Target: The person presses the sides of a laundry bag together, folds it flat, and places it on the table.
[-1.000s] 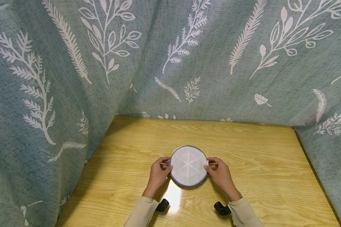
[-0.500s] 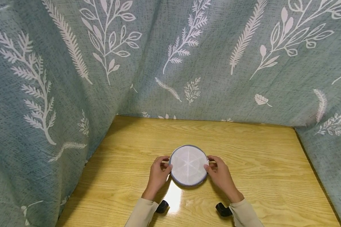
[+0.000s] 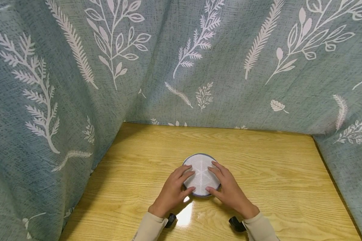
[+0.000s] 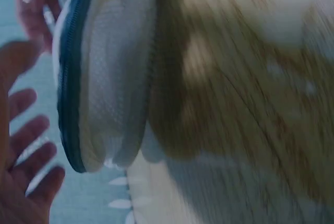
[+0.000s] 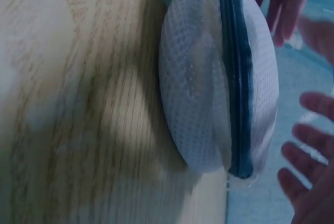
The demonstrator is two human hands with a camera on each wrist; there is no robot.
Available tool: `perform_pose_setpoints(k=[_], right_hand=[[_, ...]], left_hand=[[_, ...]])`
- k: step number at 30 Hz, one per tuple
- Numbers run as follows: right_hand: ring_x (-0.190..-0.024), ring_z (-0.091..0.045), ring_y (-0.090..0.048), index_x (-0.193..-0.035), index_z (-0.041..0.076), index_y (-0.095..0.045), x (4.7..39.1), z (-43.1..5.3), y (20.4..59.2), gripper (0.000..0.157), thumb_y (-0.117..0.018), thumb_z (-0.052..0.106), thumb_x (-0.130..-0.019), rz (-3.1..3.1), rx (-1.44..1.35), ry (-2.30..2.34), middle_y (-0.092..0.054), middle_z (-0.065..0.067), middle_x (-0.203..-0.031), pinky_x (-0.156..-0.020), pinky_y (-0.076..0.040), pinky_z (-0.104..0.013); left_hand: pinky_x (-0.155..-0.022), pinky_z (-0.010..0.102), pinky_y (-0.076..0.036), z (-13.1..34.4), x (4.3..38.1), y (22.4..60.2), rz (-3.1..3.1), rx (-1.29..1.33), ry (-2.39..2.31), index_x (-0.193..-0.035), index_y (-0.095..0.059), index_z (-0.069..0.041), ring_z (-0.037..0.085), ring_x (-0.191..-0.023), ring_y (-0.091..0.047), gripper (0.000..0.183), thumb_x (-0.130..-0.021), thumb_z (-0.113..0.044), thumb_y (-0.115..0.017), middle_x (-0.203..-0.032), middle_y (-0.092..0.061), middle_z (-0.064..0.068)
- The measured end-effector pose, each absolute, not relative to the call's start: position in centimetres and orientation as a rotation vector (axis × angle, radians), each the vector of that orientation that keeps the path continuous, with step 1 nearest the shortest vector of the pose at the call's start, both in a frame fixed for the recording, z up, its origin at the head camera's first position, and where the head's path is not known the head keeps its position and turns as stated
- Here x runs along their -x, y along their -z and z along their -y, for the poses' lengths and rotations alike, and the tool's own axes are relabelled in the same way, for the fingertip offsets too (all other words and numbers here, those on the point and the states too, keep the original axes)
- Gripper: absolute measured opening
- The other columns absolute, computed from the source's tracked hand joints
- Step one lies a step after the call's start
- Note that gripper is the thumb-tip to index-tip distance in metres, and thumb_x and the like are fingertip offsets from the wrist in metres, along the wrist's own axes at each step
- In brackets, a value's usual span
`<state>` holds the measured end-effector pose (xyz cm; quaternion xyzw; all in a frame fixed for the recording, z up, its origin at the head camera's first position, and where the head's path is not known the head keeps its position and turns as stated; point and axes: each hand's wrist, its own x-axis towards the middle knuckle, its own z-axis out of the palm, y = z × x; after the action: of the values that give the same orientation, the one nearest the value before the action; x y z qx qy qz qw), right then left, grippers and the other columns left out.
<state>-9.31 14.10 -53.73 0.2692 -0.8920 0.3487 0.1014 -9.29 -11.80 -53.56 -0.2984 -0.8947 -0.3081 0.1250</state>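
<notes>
Round white mesh bag [image 3: 201, 175], set on the bench [image 3: 274, 160] between the left hand [image 3: 175, 188] and the right hand [image 3: 229, 189], forward and inward of both wrists. At left, the fingers of the left hand are held spread over the bag's left side, with nothing gripped. At centre, a circular outline edged by a blue zip [image 5: 237, 78] is shown, without a long axis. At right, the other side is overhung by the right hand, likewise empty; neither hand is placed clearly nearer.
</notes>
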Motion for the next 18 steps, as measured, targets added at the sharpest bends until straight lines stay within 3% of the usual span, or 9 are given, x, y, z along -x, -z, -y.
perform_pose_setpoints(k=[6,18], right_hand=[[-0.142,-0.044,-0.05,-0.15,0.001,-0.055,9.4,-13.6,54.1,0.09,-0.096,0.034,-0.077,2.58,-1.067,-0.886,-0.048,-0.021,-0.16,-0.107,-0.05,-0.064],[-0.149,-0.043,-0.044,-0.155,0.005,-0.052,9.3,-13.3,55.4,0.097,-0.096,0.042,-0.076,2.668,-1.137,-0.766,-0.046,-0.017,-0.164,-0.111,-0.047,-0.063]], left_hand=[[-0.113,0.048,-0.05,12.2,9.2,53.9,2.679,1.024,0.723,-0.145,-0.063,-0.007,0.032,-0.146,-0.051,0.071,-0.085,-0.035,-0.09,-0.158,-0.053,0.01],[-0.114,0.045,-0.05,12.4,9.2,54.5,2.791,1.057,0.638,-0.152,-0.059,-0.01,0.03,-0.149,-0.048,0.077,-0.087,-0.04,-0.088,-0.164,-0.047,0.008]])
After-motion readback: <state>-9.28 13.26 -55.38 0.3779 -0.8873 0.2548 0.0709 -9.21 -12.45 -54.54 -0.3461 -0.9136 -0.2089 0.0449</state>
